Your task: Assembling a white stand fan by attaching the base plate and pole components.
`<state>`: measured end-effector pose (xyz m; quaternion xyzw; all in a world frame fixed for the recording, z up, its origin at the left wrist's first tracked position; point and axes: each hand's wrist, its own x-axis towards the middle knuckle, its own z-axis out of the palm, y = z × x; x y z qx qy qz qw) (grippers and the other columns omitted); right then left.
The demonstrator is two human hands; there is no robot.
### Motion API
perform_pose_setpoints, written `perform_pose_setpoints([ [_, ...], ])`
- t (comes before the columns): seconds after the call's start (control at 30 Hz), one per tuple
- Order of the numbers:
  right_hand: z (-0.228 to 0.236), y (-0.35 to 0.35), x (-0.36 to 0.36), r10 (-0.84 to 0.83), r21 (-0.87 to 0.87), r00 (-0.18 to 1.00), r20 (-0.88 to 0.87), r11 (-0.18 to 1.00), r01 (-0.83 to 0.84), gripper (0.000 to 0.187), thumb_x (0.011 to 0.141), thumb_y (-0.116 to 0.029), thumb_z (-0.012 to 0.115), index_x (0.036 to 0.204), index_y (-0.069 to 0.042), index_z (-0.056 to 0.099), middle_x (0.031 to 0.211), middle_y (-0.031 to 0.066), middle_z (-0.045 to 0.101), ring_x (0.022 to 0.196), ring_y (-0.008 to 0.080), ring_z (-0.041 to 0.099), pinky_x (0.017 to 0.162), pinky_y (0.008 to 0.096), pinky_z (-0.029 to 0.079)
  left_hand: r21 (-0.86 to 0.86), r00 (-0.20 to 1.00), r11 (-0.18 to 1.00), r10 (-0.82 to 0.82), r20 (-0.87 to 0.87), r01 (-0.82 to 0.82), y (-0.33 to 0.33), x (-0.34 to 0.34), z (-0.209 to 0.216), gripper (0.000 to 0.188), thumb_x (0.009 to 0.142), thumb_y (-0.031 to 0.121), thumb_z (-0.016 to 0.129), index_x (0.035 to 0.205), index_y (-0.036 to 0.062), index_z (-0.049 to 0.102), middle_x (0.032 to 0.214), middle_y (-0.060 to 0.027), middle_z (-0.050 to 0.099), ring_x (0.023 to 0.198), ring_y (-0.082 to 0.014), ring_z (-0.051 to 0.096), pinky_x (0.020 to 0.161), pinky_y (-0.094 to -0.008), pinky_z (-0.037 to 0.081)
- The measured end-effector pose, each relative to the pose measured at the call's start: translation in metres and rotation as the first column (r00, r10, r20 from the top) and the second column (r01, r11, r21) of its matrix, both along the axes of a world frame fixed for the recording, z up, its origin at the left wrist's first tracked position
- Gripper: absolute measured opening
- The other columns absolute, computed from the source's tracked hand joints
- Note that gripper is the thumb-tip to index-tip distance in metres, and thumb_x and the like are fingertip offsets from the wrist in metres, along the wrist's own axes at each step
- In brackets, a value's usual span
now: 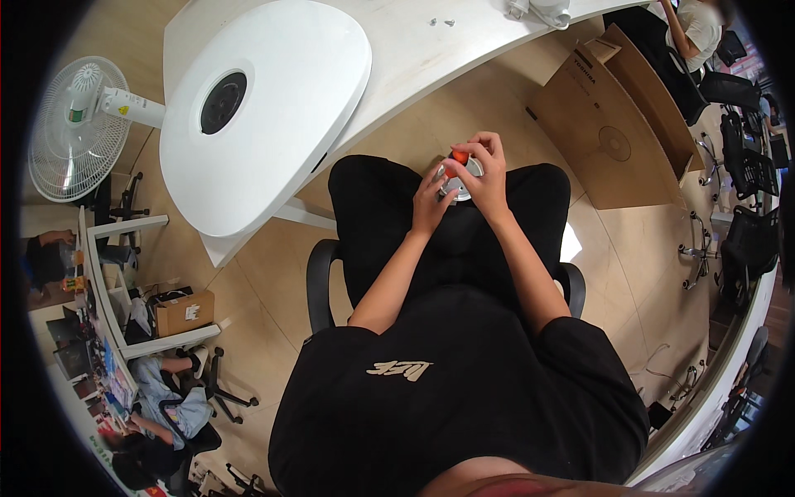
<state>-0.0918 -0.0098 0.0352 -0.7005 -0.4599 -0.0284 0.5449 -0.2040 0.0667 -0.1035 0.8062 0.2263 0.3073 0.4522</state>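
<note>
Over my lap, my left hand (429, 201) is closed on the side of a small round silvery-white part (469, 184), its thumb and fingers bent around the rim. My right hand (490, 172) pinches a short orange-red handle with a dark band (457, 157), which looks like a screwdriver's. That handle stands over the round part; its lower end is hidden by my fingers, so I cannot tell whether it touches. On the white table (414, 62) ahead lies a large rounded white panel (273, 108) with a black round insert (224, 103).
Two small metal pieces (441, 22) lie on the table, near a white device (542, 10) at its far edge. A white fan (81, 128) stands left. An open cardboard box (613, 137) is on the floor at right. My chair's armrests (325, 282) flank me; other people sit farther off.
</note>
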Motion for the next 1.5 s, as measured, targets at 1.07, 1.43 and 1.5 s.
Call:
perform_pose_setpoints([
  [1.07,-0.002,0.005,0.005,0.085,0.102,0.947,-0.309,0.993,-0.056,0.025,0.087,-0.011,0.071,0.110,-0.003,0.070,0.120,0.0126,0.064,0.105,0.0243,0.064,0.086,0.0327,0.050,-0.011,0.998,1.000,0.021,-0.056,-0.022,0.003,-0.001,0.003,0.031,0.086,0.013,0.070,0.115,0.0004,0.066,0.137,-0.0197,0.057,0.124,-0.0348,0.057,0.102,-0.0397,0.048],
  [1.43,0.000,0.004,0.001,0.202,0.042,0.949,-0.242,0.979,-0.198,0.029,0.091,0.007,0.055,0.118,-0.001,0.063,0.119,0.0174,0.064,0.112,0.0306,0.063,0.096,0.0358,0.047,0.036,0.997,0.999,0.036,-0.065,-0.034,0.001,-0.001,0.006,0.020,0.088,0.013,0.069,0.101,-0.0016,0.064,0.134,-0.0208,0.059,0.122,-0.0358,0.059,0.098,-0.0401,0.049],
  [1.5,0.003,0.002,0.000,0.265,0.157,0.944,-0.198,0.959,-0.237,0.036,0.090,0.012,0.047,0.120,-0.002,0.062,0.118,0.0166,0.062,0.105,0.0290,0.062,0.090,0.0329,0.049,0.052,0.999,0.998,0.044,-0.023,-0.043,0.001,-0.001,0.006,0.019,0.088,0.011,0.069,0.100,-0.0013,0.063,0.134,-0.0207,0.059,0.121,-0.0360,0.059,0.098,-0.0398,0.049],
])
